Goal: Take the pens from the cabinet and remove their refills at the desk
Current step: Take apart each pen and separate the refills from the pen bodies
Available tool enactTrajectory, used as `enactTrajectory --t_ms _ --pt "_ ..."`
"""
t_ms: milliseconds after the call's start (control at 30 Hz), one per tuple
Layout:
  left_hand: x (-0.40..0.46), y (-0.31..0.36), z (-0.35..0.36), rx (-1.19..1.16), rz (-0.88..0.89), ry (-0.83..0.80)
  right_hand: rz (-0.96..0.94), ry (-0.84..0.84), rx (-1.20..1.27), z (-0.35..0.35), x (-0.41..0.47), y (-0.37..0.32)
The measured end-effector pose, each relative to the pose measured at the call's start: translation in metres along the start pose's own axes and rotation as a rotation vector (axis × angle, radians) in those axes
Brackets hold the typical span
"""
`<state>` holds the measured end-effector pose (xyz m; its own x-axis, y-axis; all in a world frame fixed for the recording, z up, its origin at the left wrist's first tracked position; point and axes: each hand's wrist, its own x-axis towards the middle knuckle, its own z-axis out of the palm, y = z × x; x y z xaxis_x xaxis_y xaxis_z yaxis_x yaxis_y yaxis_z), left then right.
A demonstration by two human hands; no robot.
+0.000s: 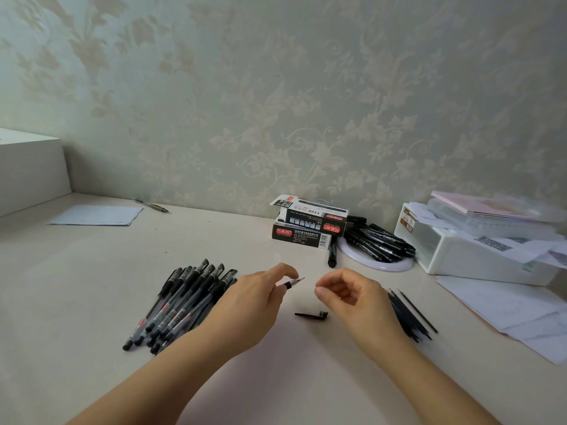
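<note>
The left hand [260,291] pinches a pen [294,283] between thumb and fingers, its tip pointing right toward the right hand [346,291], which hovers just beside it with fingers loosely curled and holding nothing. Below the gap between the hands, a black pen cap [311,315] lies on the pale surface [92,271]. To the left, a heap of capped pens [181,305] lies partly under the left forearm. On the right, just past the right wrist, a bundle of thin dark refills [411,314] rests on the surface. Farther back, two stacked pen boxes [306,225] sit against the wall (the upper one with its flap open), and just right of them more black pens [380,240] are piled on a white round plate [383,265]. A white storage box [460,250] stands at far right.
</note>
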<state>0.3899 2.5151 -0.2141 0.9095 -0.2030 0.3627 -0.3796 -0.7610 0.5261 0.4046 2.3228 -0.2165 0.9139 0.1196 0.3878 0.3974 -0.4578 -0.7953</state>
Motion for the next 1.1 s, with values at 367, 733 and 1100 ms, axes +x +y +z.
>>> enactTrajectory --t_ms 367,733,1100 --pt "0.0 0.0 0.003 -0.002 0.032 -0.021 -0.284 -0.286 -0.501 0.01 -0.006 0.002" --pt "0.0 0.01 0.002 -0.136 0.174 0.042 0.332 -0.12 0.517 0.011 -0.006 -0.012" --pt "0.002 0.005 0.002 -0.062 0.169 0.019 0.475 0.021 0.825 0.009 0.0 -0.01"
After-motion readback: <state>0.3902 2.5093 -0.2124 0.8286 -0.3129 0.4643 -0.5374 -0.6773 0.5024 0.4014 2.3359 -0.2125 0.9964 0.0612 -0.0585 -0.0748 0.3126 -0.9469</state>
